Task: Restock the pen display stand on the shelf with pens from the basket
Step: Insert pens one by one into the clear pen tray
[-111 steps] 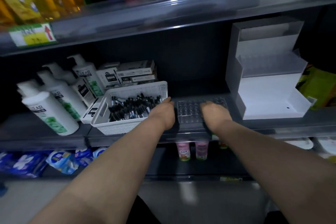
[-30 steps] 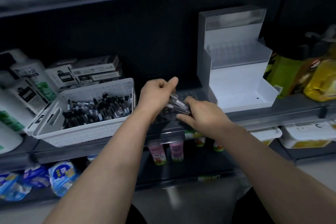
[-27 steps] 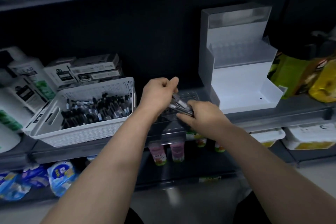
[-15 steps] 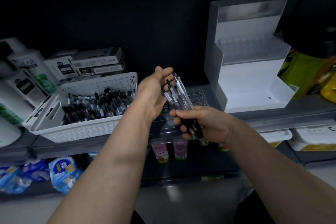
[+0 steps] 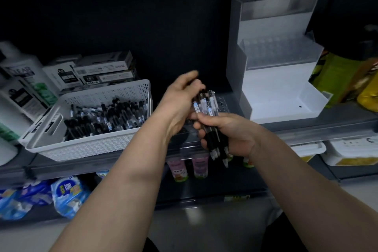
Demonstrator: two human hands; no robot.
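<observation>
Single view, head-worn wide-angle camera: looks forward and down onto the shelf (image 5: 347,121) from just in front, close in; lower shelf (image 5: 204,190) falls inside the bottom half of frame

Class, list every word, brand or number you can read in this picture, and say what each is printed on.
"LEAR", its start blurred: white bottle at far left.
Stacked boxes behind the basket: print too small to read.
Pens in the right hand: print unreadable.
Blue packets on the lower shelf: blurred.
</observation>
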